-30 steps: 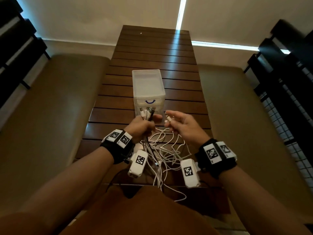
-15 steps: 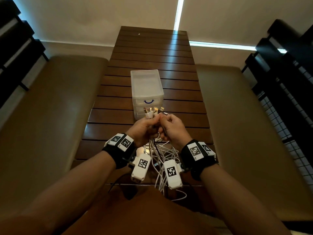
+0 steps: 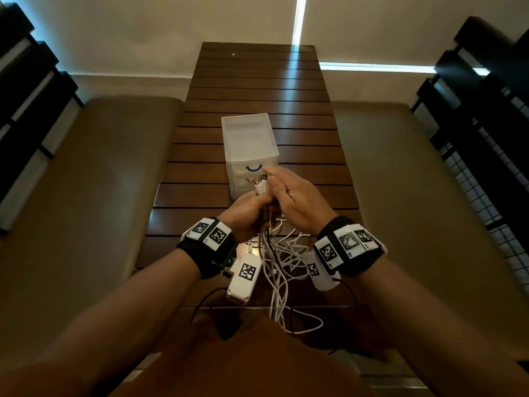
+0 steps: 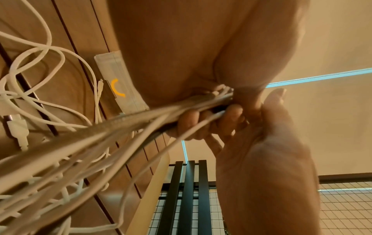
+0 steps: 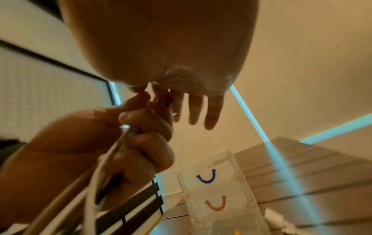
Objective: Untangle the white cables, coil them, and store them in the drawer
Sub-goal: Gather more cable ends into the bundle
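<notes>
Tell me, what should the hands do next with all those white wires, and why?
Probably the right hand should pinch one plug end and draw that single cable out. The left hand grips the white cables bunched, plugs poking up, while the rest hangs in a tangle over the table. The drawer unit looks closed.

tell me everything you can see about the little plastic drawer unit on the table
The drawer unit is a small translucent, whitish plastic box standing upright on the slatted wooden table, just beyond both hands. Its flat lid is closed. The right wrist view shows stacked drawers, all pushed in: the top one has a blue curved handle, the next an orange-red handle, and a yellow handle below is partly seen. No hand touches it; cable plugs held by the left hand overlap its front in the head view.
</notes>
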`<action>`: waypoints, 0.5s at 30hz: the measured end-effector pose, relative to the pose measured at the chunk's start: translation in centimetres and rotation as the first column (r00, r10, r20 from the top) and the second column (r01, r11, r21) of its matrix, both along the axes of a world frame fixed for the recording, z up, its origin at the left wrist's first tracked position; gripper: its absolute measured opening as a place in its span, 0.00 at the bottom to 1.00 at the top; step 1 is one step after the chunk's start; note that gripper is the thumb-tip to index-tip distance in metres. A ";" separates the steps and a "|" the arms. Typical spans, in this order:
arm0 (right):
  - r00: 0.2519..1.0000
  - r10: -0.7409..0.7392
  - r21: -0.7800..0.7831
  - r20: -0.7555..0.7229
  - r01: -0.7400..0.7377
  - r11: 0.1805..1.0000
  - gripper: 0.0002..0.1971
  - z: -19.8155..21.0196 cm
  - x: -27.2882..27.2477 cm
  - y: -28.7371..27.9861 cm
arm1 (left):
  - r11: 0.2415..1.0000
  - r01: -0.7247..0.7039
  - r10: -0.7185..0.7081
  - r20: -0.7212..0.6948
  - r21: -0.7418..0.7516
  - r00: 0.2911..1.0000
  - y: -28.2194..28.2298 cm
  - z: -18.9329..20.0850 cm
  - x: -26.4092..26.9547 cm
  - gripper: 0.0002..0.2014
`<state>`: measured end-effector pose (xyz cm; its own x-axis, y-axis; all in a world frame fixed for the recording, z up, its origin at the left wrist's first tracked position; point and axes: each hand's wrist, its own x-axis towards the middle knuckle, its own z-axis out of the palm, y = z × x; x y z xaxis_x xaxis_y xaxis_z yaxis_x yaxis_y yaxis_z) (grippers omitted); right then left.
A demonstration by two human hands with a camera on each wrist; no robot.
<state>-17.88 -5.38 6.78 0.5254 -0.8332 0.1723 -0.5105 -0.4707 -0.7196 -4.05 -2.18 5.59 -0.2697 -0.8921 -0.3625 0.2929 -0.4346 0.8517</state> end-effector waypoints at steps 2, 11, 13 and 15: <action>0.995 0.017 -0.044 -0.102 -0.021 0.999 0.24 0.2 -0.2 0.0 | 1.000 0.005 -0.006 -0.030 -0.007 1.000 0.1 0.1 0.3 0.10; 0.988 0.114 0.583 0.107 -0.155 0.797 0.25 -1.2 -0.7 2.3 | 0.995 -0.102 0.103 -0.155 0.014 0.982 -1.2 0.6 1.4 0.06; 0.946 0.237 0.478 -0.222 -0.106 0.872 0.17 -2.8 -1.5 3.0 | 0.993 -0.114 0.114 -0.219 0.012 0.969 -1.3 0.7 2.3 0.05; 0.935 0.207 0.408 -0.290 -0.075 0.910 0.16 -4.5 -2.8 2.7 | 0.996 -0.090 0.089 -0.238 0.005 0.967 -1.0 1.0 3.1 0.07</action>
<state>-20.69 -2.65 2.30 0.6132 -0.7115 -0.3431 -0.6924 -0.2749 -0.6671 -0.94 -3.18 6.62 -0.2663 -0.9186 -0.2922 0.5246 -0.3924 0.7556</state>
